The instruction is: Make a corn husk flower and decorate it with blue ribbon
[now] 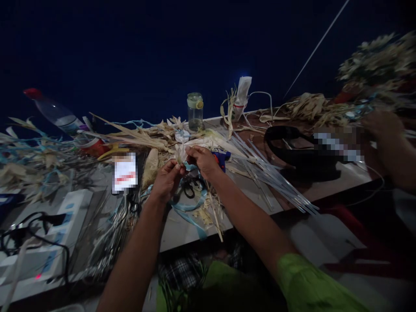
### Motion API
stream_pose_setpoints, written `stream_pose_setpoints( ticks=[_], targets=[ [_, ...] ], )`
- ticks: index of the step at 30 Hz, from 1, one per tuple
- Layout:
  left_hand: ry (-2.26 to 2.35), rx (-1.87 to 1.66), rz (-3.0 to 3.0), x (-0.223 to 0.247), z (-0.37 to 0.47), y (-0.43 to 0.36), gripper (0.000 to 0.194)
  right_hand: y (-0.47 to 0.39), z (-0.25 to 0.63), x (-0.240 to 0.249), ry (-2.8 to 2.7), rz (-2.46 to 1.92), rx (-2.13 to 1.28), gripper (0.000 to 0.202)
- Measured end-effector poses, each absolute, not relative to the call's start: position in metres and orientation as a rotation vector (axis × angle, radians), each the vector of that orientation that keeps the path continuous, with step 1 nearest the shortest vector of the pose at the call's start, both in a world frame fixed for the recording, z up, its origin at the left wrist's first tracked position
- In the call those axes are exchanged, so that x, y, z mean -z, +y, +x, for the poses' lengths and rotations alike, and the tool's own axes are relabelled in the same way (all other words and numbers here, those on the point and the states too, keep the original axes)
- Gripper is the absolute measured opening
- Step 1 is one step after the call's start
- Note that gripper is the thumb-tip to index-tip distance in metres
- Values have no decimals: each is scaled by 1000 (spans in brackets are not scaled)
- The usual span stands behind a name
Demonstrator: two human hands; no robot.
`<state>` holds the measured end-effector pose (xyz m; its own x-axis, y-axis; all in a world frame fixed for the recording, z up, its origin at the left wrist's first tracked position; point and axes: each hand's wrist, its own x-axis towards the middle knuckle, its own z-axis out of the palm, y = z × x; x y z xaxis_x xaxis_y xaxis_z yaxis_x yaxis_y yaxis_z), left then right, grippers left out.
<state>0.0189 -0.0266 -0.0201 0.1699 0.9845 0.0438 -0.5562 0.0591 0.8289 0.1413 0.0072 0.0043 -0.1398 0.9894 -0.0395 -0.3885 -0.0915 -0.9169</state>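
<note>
Over the middle of the table, my left hand [169,177] and my right hand [205,161] meet with fingers pinched. Between their fingertips is a small pale corn husk flower [180,151], its lower part covered by the fingers. Each hand is closed on it. Below them lie black-handled scissors [190,187] and a curl of light blue ribbon [195,220]. Dry corn husks [133,139] are heaped just behind the hands, beside a white roll [182,136]. A dark blue object [224,158] shows partly past my right hand.
Clear thin rods [273,173] extend over the front edge at right, near a black strap-like object [292,151]. A lidded bottle [195,112] stands behind. Leftward are a phone [125,173], wires [120,234] and a power strip [69,225]. Another person's hand [383,125] is far right.
</note>
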Motion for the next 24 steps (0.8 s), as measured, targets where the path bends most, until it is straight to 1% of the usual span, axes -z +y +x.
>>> stream_pose_setpoints(
  ticks=[5, 7, 9, 11, 13, 15, 19, 24],
  targets=[
    [685, -1297, 835, 18, 19, -28, 22, 12, 138, 5, -847, -843, -1721, 37],
    [697, -1301, 826, 18, 19, -28, 23, 16, 139, 9, -838, -860, -1727, 39],
    [710, -1312, 824, 18, 18, -27, 22, 19, 141, 10, -834, -922, -1561, 42],
    [736, -1321, 845, 19, 18, -26, 21, 18, 145, 6, -868, -974, -1223, 40],
    [786, -1329, 885, 20, 18, -25, 19, 13, 148, -1, -985, -965, -859, 34],
    [871, -1338, 930, 22, 18, -24, 18, 4, 149, -7, -1175, -922, -623, 27],
    [980, -1365, 1012, 29, 18, -21, 20, -7, 142, -10, -1475, -905, -425, 19],
    [1075, -1360, 1115, 36, 17, -18, 21, -2, 137, -2, -1520, -1032, -335, 15]
  ],
)
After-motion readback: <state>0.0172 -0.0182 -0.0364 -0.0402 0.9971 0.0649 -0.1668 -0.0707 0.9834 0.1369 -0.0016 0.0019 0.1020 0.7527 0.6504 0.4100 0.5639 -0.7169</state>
